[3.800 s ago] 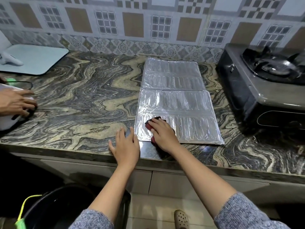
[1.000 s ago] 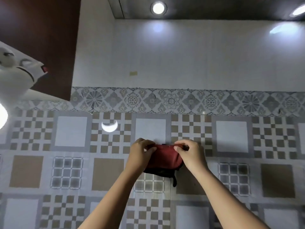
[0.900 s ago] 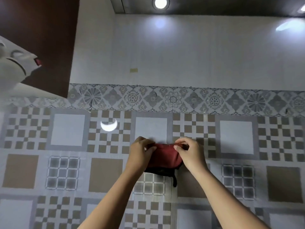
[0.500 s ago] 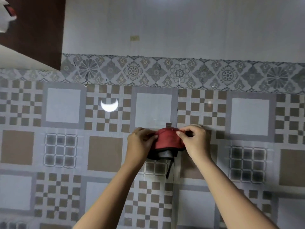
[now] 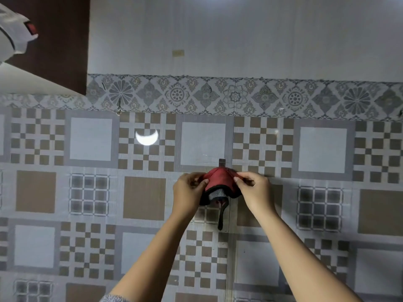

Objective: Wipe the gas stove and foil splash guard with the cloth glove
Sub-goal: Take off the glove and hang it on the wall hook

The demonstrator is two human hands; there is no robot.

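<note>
Both hands — left (image 5: 189, 194), right (image 5: 255, 192) — pinch red cloth glove (image 5: 220, 182), seemingly over a wall hook (image 5: 222, 161).

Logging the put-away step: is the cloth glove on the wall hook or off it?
On it, apparently: cloth glove peaks under the wall hook; left hand and right hand pinch it.

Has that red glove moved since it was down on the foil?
Yes. The glove has gone up from the foil on the counter to the tiled wall, where the left hand and right hand pinch it just below the hook.
</note>
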